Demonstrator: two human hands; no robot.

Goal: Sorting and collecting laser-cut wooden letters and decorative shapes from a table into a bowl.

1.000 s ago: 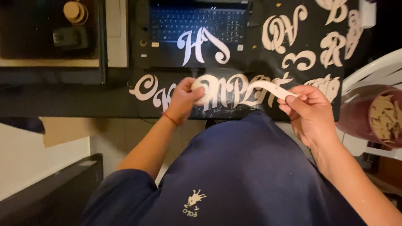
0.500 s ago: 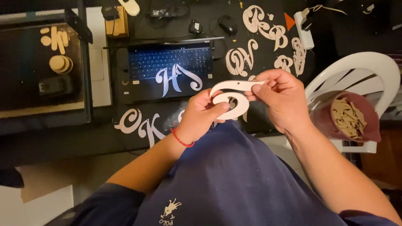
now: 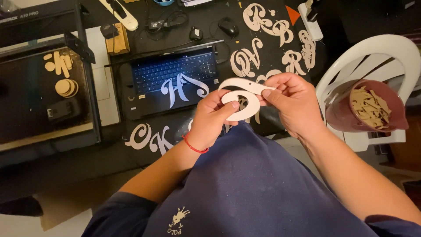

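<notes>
Both hands hold one pale wooden cut-out letter [image 3: 244, 102], an ornate looped shape, just above the table's front edge. My left hand [image 3: 214, 117], with a red band at the wrist, pinches the loop's left side, thumb on top. My right hand [image 3: 293, 103] grips the letter's right end between thumb and fingers. More ornate cut-out letters [image 3: 267, 41] lie on the black table beyond, and one [image 3: 182, 87] rests on the open laptop's keyboard [image 3: 173, 72].
A dark laser-cutter enclosure [image 3: 44, 96] with small wooden pieces inside stands at left. A white plastic chair [image 3: 372, 57] at right carries a maroon bowl [image 3: 337, 116] of wood scraps. Cables, a mouse [image 3: 228, 27] and a power strip [image 3: 310, 19] lie at the table's back.
The cut-out letter has been lifted off the table and turned between both hands. My view has shifted, so the laptop and cutter now show more fully.
</notes>
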